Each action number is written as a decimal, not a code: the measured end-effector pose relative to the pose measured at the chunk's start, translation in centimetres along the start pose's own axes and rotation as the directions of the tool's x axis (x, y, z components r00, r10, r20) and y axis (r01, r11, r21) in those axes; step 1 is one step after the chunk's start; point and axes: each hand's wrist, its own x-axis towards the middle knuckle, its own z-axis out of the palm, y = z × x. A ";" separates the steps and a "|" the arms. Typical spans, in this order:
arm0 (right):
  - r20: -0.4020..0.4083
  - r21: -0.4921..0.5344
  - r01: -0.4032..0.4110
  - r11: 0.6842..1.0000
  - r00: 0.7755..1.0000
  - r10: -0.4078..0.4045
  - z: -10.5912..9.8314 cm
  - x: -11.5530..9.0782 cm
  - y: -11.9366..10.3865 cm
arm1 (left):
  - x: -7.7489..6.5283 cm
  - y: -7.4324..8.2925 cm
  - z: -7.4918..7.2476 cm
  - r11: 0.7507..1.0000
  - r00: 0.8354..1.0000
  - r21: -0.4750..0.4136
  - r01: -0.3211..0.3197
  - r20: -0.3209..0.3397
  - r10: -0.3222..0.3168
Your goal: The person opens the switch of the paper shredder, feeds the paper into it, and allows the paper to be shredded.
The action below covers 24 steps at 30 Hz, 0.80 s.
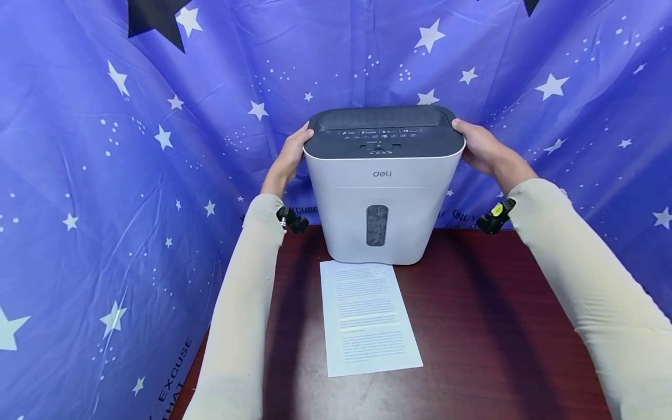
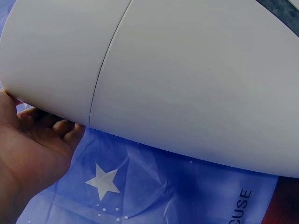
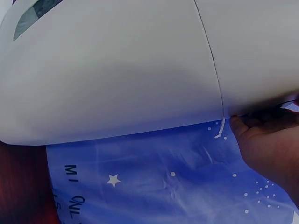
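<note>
A white paper shredder [image 1: 341, 216] with a dark grey top stands toward the back of the table, its front facing me. My left hand [image 1: 290, 156] grips its upper left side, thumb at the edge of the top. On the opposite side my right hand [image 1: 485, 149] holds the upper right edge in the same way. In the left wrist view, the left fingers [image 2: 63, 128] curl against the side and partly behind it. The right fingers [image 3: 240, 126] reach behind the casing in the right wrist view. A printed sheet of paper [image 1: 367, 318] lies just in front of the shredder.
The dark red wooden table [image 1: 472, 350] carries the shredder and the sheet. A blue curtain [image 1: 325, 58] with white stars hangs close behind and along the left side. Small black wrist cameras sit at both cuffs.
</note>
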 end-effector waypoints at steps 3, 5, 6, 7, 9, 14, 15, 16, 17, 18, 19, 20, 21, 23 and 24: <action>0.001 0.012 0.001 1.000 1.000 -0.001 0.0 -0.1 0.1 | -0.1 -0.1 0.1 1.000 1.000 0.009 0.007 -0.007 -0.007; -0.004 0.025 0.001 1.000 1.000 -0.001 0.0 -0.3 0.1 | -0.1 -0.1 0.3 1.000 1.000 0.014 0.007 -0.009 -0.006; -0.005 0.032 0.003 0.999 1.000 -0.002 -0.1 -0.3 0.1 | -0.1 0.0 0.3 1.000 1.000 0.017 0.008 -0.010 -0.008; -0.004 0.042 0.004 0.999 1.000 -0.004 -0.1 -0.3 0.1 | -0.2 0.0 0.4 1.000 1.000 0.023 0.011 -0.013 -0.010; -0.005 0.061 0.006 0.998 1.000 -0.006 -0.2 -0.4 0.2 | -0.3 0.1 0.5 0.999 1.000 0.031 0.014 -0.012 -0.014; 0.015 0.081 -0.006 0.997 1.000 0.005 -0.5 -0.6 0.1 | -0.3 0.1 0.7 1.000 0.999 0.016 0.026 -0.022 -0.025; 0.018 0.087 -0.012 0.996 1.000 0.010 -0.5 -0.6 0.0 | -0.3 0.1 0.8 1.000 0.999 0.006 0.028 -0.025 -0.028; 0.018 0.097 -0.021 0.995 1.000 0.020 -0.5 -0.7 0.0 | -0.3 0.1 0.8 1.000 0.999 -0.002 0.029 -0.030 -0.029; 0.022 0.105 -0.032 0.994 0.999 0.029 -0.5 -0.6 -0.1 | -0.3 0.1 0.9 1.000 0.999 -0.011 0.029 -0.035 -0.030; 0.019 0.118 -0.043 0.992 0.999 0.041 -0.5 -0.6 -0.3 | -0.3 0.1 0.9 0.999 0.999 -0.020 0.033 -0.043 -0.034; 0.014 0.131 -0.052 0.990 0.999 0.050 -0.4 -0.5 -0.4 | -0.3 0.2 0.9 0.999 0.998 -0.031 0.034 -0.051 -0.035; 0.002 0.147 -0.059 0.987 0.998 0.059 -0.2 -0.5 -0.6 | -0.3 0.2 0.9 0.999 0.997 -0.039 0.037 -0.061 -0.039; -0.014 0.157 -0.065 0.985 0.998 0.068 0.0 -0.4 -0.8 | -0.3 0.3 0.9 0.998 0.996 -0.047 0.042 -0.074 -0.045; -0.050 0.177 -0.069 0.982 0.996 0.079 0.3 -0.2 -1.2 | -0.3 0.6 0.9 0.997 0.993 -0.061 0.049 -0.102 -0.055; -0.080 0.185 -0.067 0.980 0.993 0.083 0.6 -0.1 -1.4 | -0.3 0.7 0.9 0.997 0.991 -0.065 0.051 -0.118 -0.059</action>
